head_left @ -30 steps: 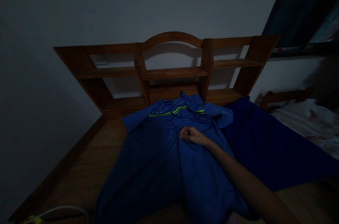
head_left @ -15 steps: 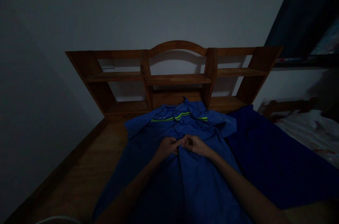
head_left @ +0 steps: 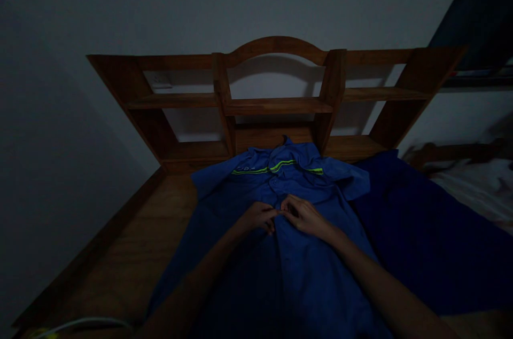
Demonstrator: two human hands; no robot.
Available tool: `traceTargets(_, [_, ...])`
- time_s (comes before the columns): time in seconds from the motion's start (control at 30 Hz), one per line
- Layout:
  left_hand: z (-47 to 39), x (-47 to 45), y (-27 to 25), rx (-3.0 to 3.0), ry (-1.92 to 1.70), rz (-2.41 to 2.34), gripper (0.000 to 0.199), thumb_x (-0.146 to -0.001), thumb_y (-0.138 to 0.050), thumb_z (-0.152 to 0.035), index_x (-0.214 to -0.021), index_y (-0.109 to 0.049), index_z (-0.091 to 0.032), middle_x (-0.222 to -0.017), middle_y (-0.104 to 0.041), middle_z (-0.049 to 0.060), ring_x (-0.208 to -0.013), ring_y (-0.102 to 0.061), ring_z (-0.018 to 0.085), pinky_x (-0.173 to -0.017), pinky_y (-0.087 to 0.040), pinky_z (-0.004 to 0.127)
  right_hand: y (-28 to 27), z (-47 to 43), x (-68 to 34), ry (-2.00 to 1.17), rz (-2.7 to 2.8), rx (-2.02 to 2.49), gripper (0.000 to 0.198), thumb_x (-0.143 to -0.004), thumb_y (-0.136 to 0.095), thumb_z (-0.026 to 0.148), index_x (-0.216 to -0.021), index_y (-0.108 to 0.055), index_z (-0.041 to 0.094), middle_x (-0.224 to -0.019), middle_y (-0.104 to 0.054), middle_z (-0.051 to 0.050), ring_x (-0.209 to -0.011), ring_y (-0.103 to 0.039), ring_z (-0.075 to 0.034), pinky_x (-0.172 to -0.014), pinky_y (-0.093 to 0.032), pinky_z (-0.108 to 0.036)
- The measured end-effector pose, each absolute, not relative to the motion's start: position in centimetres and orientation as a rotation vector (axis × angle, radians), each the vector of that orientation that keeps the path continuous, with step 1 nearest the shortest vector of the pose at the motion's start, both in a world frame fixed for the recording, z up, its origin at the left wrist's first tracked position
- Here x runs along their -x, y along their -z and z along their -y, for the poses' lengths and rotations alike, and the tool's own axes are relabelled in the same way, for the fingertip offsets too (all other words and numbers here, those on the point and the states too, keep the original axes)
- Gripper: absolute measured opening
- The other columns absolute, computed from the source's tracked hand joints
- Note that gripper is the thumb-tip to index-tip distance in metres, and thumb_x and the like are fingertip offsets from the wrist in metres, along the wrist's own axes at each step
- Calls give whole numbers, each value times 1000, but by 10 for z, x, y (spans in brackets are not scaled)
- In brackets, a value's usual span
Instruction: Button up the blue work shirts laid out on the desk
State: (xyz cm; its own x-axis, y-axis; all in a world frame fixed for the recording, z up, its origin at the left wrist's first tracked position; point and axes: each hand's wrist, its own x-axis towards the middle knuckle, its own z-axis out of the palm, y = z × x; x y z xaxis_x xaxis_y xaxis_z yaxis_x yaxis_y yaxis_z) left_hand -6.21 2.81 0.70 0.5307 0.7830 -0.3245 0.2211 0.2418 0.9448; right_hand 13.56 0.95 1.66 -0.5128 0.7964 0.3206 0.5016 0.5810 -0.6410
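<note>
A blue short-sleeved shirt with yellow-green stripes across the chest lies spread out, its collar toward the wooden headboard. My left hand pinches the front edge of the shirt near mid-chest. Close against it, my right hand has thumb and fingers pinched on the other side of the same front opening. The fingertips of both hands meet at the placket. Any button between them is too small and dark to make out.
Behind the shirt stands a wooden headboard with open shelves, against a pale wall. A dark blue cloth lies to the right. A pale cable curves at the lower left over the wooden bed boards.
The view has shifted slightly, so the headboard appears larger and higher. Both hands stay at the shirt's front opening, with the right fingers slightly more raised and bent.
</note>
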Motion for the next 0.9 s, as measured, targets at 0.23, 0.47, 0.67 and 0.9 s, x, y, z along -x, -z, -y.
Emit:
traceTargets(0.23, [-25, 59, 4, -1506, -576, -1023, 25, -77, -52, -39, -70, -51, -16, -46, -53, -3, -37, -51, 10, -39, -39, 18, -16, -11, -135, -675, 2214, 1050, 9, -87, -53, 24, -94, -57, 19, -88, -59, -2, -71, -54, -12, -65, -40, -23])
traceTargets(0.47, [-22, 55, 5, -1541, -593, -1019, 18, -76, -50, -31, -65, -48, -17, -43, -50, -5, -36, -51, 9, -39, -38, 18, -11, -21, -138, -888, 2146, 1116, 16, -81, -60, 31, -89, -59, 17, -75, -60, -1, -65, -55, -11, -58, -40, -21])
traceTargets(0.67, [-23, 54, 12, -1593, -617, -1027, 17, -76, -48, -29, -66, -51, -16, -45, -51, -4, -38, -52, 11, -38, -39, 18, -12, -23, -141, -1018, 2097, 1134, 25, -87, -51, 38, -87, -62, 16, -67, -60, 0, -58, -53, -10, -54, -39, -19])
traceTargets(0.9, [-18, 55, 7, -1662, -623, -1052, 17, -76, -48, -28, -65, -52, -16, -46, -52, -4, -39, -52, 10, -40, -37, 19, -8, -25, -145, -1033, 2103, 1091, 19, -83, -56, 31, -89, -63, 15, -73, -64, -2, -64, -57, -11, -59, -43, -20])
